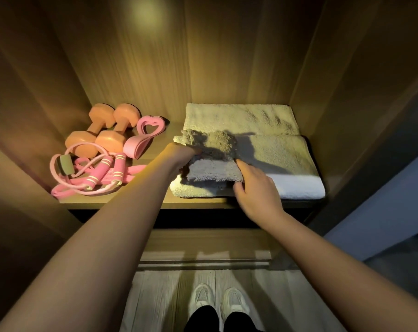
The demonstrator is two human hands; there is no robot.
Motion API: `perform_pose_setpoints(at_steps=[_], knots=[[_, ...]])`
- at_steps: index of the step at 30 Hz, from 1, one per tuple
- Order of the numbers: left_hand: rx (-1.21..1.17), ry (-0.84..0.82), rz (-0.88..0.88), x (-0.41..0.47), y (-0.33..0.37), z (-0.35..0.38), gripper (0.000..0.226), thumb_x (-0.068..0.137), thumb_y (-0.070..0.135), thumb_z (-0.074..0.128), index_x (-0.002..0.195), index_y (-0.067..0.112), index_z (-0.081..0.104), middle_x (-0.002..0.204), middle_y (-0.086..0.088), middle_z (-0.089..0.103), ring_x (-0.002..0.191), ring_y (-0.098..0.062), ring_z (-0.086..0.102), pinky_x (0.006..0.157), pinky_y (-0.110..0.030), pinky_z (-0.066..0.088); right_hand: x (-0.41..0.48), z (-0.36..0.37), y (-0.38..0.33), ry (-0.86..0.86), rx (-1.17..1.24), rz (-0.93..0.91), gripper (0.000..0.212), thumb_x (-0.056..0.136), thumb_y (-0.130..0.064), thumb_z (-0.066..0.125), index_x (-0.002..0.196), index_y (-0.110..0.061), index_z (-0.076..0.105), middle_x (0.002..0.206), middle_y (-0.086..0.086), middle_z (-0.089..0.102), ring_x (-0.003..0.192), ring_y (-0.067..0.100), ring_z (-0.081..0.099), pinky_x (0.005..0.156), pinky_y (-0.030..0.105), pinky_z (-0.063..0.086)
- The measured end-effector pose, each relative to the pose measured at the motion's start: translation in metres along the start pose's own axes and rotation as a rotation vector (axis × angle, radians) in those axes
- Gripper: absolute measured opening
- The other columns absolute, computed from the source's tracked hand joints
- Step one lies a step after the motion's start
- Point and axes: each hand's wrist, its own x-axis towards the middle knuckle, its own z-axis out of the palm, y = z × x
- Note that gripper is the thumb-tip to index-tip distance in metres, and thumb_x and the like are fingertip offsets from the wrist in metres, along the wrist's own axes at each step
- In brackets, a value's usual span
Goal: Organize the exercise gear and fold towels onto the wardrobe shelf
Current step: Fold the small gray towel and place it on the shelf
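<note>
grey towel (215,170) lies left-right mid-frame, left hand (182,155) gripping its left end, right hand (257,190) pinching the right

Your wooden shelf (136,200) holds orange dumbbells (100,127), a pink heart-looped band (141,137) and a pink skipping rope (95,173) toward its left edge, pale folded towels (239,118) toward its right.

Warm overhead glow, dim vignetted edges, wide-angle bending, soft blur.

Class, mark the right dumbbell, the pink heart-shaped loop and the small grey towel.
right dumbbell (109,142), head view, near end.
pink heart-shaped loop (152,119), head view, upper rim.
small grey towel (215,172), head view, folded front layer.
</note>
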Motion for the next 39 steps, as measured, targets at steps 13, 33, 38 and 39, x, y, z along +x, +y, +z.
perform_pose_setpoints(at_steps=[13,33,38,39], knots=[[0.408,-0.168,0.762,-0.178,-0.047,-0.014,0.02,0.083,0.0,0.065,0.094,0.016,0.058,0.088,0.002,0.061,0.077,-0.01,0.054,0.07,-0.027,0.043,-0.123,-0.079,-0.002,0.047,0.53,-0.165,0.063,0.087,-0.025,0.069,0.143,-0.029,0.039,0.141,-0.015,0.042,0.132,-0.001,0.037,0.108,0.014,0.031],[0.456,-0.121,0.968,-0.298,-0.109,-0.023,0.032,0.085,-0.004,0.062,0.102,0.022,0.067,0.104,0.016,0.064,0.101,-0.003,0.059,0.085,-0.021,0.048,-0.249,-0.102,-0.021,-0.037,0.369,-0.262,0.018,0.079,-0.032,0.077,0.091,-0.037,0.064,0.099,-0.018,0.061,0.097,0.008,0.054,0.095,0.046,0.04],[0.295,-0.069,0.964,-0.305,-0.12,-0.022,0.048,0.089,-0.008,0.058,0.101,0.039,0.061,0.104,0.024,0.065,0.099,0.002,0.061,0.081,-0.012,0.048,-0.257,-0.105,-0.027,0.077,0.413,-0.358,0.015,0.082,-0.019,0.071,0.091,-0.029,0.063,0.102,-0.019,0.063,0.105,0.006,0.055,0.099,0.042,0.036],[0.261,-0.055,0.965,-0.305,-0.122,-0.022,0.049,0.089,-0.008,0.058,0.102,0.039,0.061,0.103,0.023,0.066,0.099,0.002,0.062,0.081,-0.013,0.048,-0.259,-0.105,-0.027,0.083,0.421,-0.361,0.013,0.083,-0.023,0.069,0.093,-0.029,0.063,0.102,-0.021,0.063,0.105,0.005,0.054,0.1,0.04,0.035]])
